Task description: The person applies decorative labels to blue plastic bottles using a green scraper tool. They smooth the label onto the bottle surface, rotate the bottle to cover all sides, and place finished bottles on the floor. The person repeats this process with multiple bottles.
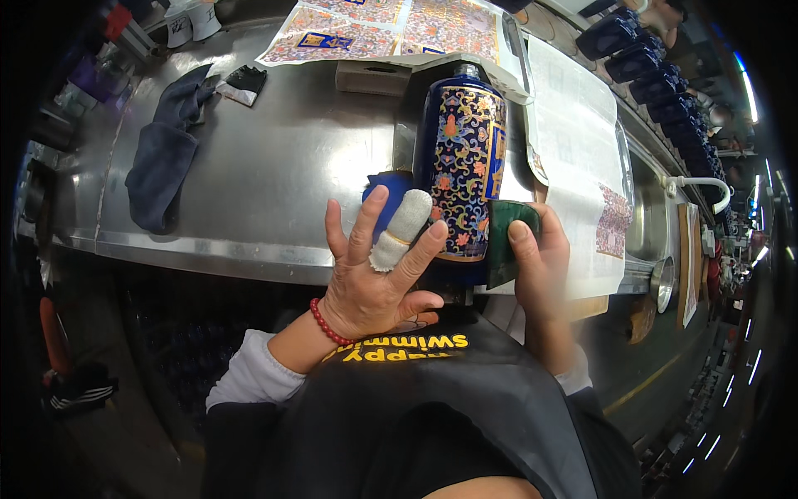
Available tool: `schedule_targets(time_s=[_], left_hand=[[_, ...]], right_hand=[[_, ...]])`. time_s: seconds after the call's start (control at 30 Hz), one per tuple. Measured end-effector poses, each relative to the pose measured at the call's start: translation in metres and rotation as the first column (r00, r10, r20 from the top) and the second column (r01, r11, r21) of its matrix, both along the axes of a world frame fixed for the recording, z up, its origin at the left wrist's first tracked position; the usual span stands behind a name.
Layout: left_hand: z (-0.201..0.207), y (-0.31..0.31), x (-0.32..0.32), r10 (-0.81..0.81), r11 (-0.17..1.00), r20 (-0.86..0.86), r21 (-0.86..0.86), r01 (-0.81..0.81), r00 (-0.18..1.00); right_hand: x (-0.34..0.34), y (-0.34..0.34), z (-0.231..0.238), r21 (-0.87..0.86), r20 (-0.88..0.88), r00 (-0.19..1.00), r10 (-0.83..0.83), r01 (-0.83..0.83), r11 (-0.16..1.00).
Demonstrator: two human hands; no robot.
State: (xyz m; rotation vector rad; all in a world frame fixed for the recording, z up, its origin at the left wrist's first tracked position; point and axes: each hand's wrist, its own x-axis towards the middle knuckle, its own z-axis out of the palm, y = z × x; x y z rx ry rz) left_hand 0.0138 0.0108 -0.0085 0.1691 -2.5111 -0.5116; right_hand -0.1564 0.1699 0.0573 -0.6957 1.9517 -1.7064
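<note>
A dark blue bottle (453, 170) with a colourful floral and gold pattern lies in front of me, its neck pointing away. At its near right side, my right hand (544, 270) pinches a flat green scraper (502, 241) between thumb and fingers, the blade touching the bottle. My left hand (366, 291) is beside the bottle's near left, fingers spread. One of its fingers wears a light grey fabric finger sleeve (402, 233). Behind these fingers a blue piece (386, 202) is partly hidden; I cannot make out its kind.
Patterned decal sheets (332, 33) lie at the far edge of the steel bench (274, 158). White paper (573, 166) spreads to the right, before a sink (644, 208) with a white tap (702, 183). A dark cloth (162, 166) lies left. Several blue bottles (636, 62) line the far right.
</note>
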Motion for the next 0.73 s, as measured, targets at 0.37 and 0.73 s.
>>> schedule_targets(time_s=[0.37, 0.73], left_hand=[[-0.009, 0.0, 0.012, -0.003, 0.998, -0.061, -0.065, -0.001, 0.998], [-0.011, -0.002, 0.018, -0.001, 0.998, -0.143, 0.063, 0.01, 0.99]], right_hand=[[0.001, 0.001, 0.005, -0.016, -0.047, 0.999, 0.001, -0.001, 1.0], [-0.007, -0.008, 0.056, 0.339, -0.778, 0.278, 0.563, -0.569, 0.749]])
